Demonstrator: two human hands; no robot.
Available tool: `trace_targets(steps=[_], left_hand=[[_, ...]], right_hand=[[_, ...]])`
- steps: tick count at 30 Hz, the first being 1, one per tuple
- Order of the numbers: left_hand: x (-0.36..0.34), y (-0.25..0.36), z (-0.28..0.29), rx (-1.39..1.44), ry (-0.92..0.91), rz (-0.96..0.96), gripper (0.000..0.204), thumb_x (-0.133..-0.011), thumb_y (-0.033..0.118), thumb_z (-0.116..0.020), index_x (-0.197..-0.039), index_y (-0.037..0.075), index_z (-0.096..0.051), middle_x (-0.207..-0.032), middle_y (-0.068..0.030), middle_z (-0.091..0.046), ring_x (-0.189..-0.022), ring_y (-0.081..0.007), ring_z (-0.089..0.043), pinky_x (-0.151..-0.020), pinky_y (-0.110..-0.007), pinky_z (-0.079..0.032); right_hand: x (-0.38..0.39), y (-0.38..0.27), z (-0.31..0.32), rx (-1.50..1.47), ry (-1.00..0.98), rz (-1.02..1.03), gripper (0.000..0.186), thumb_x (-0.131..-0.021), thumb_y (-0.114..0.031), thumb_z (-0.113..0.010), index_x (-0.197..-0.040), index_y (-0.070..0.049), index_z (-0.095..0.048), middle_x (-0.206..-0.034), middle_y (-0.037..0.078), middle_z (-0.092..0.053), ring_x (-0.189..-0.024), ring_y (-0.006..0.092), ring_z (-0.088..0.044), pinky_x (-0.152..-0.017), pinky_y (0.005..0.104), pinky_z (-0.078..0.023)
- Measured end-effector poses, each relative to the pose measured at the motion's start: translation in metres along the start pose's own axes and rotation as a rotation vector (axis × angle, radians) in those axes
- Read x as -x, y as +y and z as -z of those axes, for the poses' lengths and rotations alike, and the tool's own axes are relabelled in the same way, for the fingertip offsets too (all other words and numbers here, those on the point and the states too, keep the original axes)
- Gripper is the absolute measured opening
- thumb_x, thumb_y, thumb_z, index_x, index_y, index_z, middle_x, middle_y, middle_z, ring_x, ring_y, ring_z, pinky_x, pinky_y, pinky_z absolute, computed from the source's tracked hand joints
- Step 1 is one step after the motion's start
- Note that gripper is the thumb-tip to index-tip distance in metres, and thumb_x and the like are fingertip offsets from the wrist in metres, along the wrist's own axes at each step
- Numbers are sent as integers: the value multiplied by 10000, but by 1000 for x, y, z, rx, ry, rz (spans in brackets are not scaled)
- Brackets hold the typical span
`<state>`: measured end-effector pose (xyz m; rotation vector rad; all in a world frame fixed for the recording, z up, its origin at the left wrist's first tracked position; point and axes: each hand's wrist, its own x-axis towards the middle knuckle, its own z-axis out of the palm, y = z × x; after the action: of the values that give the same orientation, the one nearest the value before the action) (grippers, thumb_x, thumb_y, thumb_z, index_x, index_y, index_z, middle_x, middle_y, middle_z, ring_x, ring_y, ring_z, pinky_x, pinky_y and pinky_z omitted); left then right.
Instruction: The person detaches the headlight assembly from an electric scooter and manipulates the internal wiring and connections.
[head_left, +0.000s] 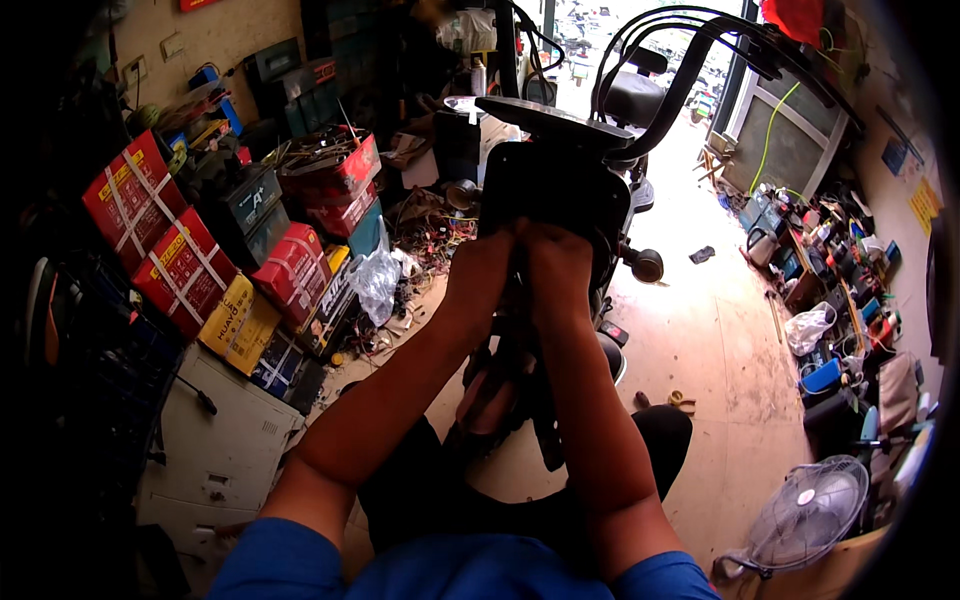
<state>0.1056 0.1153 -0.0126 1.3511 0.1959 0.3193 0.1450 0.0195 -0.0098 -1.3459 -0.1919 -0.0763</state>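
Observation:
Both my arms reach forward to a dark two-wheeled vehicle, probably an electric scooter, with bent handlebars and black cables. My left hand and my right hand meet side by side at the lower edge of its black body panel. Their fingers look curled and pressed close together, in deep shadow. Whatever lies between them is too dark to make out. A round black end piece sticks out to the right of my right hand.
Red boxes and a yellow box are stacked at left, above a pale cabinet. A clear plastic bag lies beside loose wires. At right are cluttered parts and a fan. A yellow tape roll sits on the floor.

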Motion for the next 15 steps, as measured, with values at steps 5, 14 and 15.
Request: trace_targets(steps=[5, 14, 15], left_hand=[[1, -7, 6, -46, -40, -3, 372, -1036, 313, -502, -831, 39, -649, -708, -64, -615, -616, -149, -579, -519, -339, -426], [9, -13, 2, 49, 11, 5, 343, -1041, 335, -485, -879, 77, -643, -716, -13, -593, -590, -124, -544, -510, -308, -402], [7, -14, 2, 51, 21, 16, 366, -1033, 329, -470, -875, 56, -656, -715, -40, -610, -590, -144, -576, -506, -323, -429]], right_hand=[[-3, 2, -1, -32, -7, -14, 259, -944, -213, -713, -870, 27, -776, -648, 50, -653, -539, 121, -572, -499, 304, -430], [8, -17, 2, -116, -91, -167, 230, -956, -192, -693, -950, 15, -793, -692, 15, -635, -562, 93, -518, -508, 268, -374], [7, -16, 2, -111, -85, -157, 231, -958, -192, -691, -945, 15, -792, -687, 15, -633, -557, 94, -518, -506, 269, -376]])
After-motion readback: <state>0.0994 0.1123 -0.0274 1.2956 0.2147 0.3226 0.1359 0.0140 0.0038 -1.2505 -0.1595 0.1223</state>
